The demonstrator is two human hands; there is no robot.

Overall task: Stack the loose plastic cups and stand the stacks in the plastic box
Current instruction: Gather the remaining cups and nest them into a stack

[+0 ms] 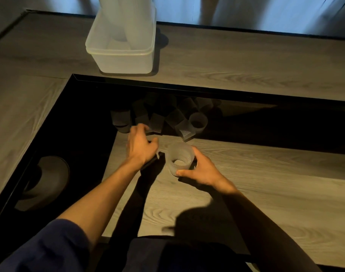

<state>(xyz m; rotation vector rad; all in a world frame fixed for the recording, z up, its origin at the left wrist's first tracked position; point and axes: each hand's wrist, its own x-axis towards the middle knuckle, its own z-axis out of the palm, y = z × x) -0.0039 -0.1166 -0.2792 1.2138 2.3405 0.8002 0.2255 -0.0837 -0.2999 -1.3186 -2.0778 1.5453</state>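
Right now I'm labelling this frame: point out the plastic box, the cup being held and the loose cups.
plastic box [121,61], head view, front wall.
held cup [177,154], head view, side wall.
loose cups [198,122], head view, the lit cup at the pile's right.

The cup [180,160] gripped by the right hand [203,169] is frosted translucent plastic with a ribbed wall. Under the grip, the tabletop [266,183] is matt wood grain. Beyond it are a glossy black panel [79,134] and a milky plastic box [120,57].
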